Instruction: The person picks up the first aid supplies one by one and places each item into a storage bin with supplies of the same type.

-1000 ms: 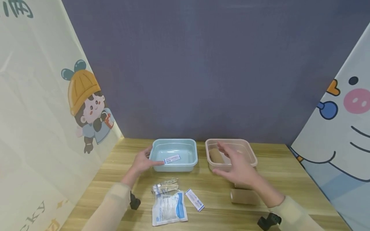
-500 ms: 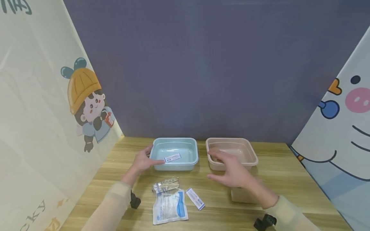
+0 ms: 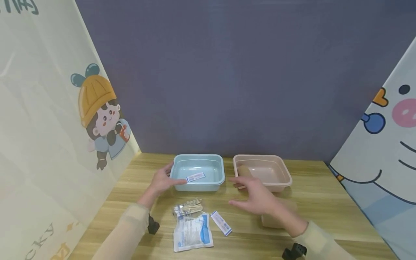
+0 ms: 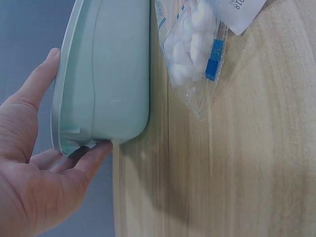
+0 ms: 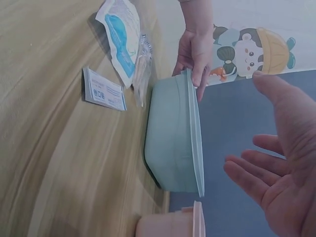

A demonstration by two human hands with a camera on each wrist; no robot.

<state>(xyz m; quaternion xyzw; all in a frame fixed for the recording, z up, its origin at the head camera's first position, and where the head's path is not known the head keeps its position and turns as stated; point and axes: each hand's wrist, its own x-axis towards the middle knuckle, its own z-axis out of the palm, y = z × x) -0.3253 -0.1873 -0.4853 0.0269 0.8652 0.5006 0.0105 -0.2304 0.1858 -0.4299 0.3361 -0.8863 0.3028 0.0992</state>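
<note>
My left hand (image 3: 162,180) grips the left side of the light blue plastic basin (image 3: 201,188). In the left wrist view its thumb lies on the rim and the fingers bend under the corner. A small white-and-blue packet (image 3: 195,177) lies inside that basin. My right hand (image 3: 255,196) hovers, fingers apart and holding nothing, in front of the pink basin (image 3: 271,175). A brown roll (image 3: 243,170) rests at that basin's left side, partly hidden. On the table between my forearms lies a second small packet (image 3: 221,223).
A clear bag of cotton swabs (image 3: 189,207) lies on the table, touching a white-and-blue pouch (image 3: 192,234). Brown material (image 3: 271,221) beside my right forearm is mostly covered by it. A dark upright backdrop (image 3: 208,90) stands behind both basins, with printed panels at the sides.
My right hand has drawn back from over the pink basin, toward me and slightly left, uncovering more of the roll inside. The left hand stays on the blue basin.
</note>
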